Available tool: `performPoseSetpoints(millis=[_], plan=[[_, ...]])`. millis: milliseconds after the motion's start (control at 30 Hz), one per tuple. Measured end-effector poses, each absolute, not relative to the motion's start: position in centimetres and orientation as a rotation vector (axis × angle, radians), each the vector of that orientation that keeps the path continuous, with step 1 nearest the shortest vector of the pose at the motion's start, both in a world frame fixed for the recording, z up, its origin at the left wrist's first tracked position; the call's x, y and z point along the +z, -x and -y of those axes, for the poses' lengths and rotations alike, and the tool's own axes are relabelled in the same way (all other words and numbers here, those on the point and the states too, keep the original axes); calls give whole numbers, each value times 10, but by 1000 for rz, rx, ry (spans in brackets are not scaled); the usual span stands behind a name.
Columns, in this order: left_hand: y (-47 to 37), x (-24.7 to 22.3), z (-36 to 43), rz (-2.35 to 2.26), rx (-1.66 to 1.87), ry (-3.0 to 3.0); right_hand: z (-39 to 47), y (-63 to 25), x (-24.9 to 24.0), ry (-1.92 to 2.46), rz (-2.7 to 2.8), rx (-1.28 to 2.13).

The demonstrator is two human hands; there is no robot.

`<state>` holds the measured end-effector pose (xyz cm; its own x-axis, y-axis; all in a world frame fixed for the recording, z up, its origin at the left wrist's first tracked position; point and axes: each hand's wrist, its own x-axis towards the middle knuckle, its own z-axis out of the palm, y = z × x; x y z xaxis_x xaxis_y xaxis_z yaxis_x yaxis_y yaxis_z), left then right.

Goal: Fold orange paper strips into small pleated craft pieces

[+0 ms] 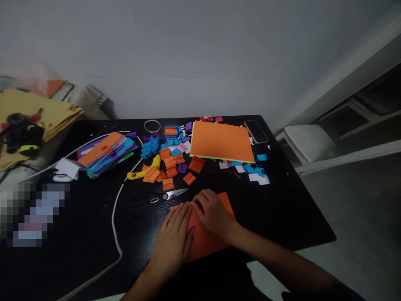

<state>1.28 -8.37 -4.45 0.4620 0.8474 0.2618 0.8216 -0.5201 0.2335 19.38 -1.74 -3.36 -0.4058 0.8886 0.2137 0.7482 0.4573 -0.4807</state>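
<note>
An orange sheet of paper [206, 242] lies at the near edge of the black table. My left hand [173, 234] rests flat on its left side, fingers stretched out toward the far edge. Beside those fingertips, my right hand [213, 211] is closed, its curled fingers at the sheet's far edge and its palm over the paper. The exact grip of the right fingertips is partly hidden. Just beyond my left hand lie scissors [164, 196] with black handles, blades pointing right. Several small folded orange paper pieces [171, 163] are scattered farther back.
A stack of orange and yellow sheets [222, 142] lies at the back, near a phone [256, 131]. Left of centre are a yellow tool [144, 169], a pile of coloured paper [106, 152] and a tape ring [152, 125]. A white cable [114, 217] crosses the table.
</note>
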Motion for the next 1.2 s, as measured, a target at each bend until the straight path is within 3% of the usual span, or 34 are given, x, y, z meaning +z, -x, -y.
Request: performPoseSetpoints(millis=[533,933,1200], plan=[[-12,-43,83,-1502,507,-2613,6,-290,-25,1648,2087,288],[-11,-37,84,-1476,527,-2500,14,-205,-30,1334,2282,474],[-10,-38,84,-1493,502,-2497,4,-238,-29,1524,2173,423]])
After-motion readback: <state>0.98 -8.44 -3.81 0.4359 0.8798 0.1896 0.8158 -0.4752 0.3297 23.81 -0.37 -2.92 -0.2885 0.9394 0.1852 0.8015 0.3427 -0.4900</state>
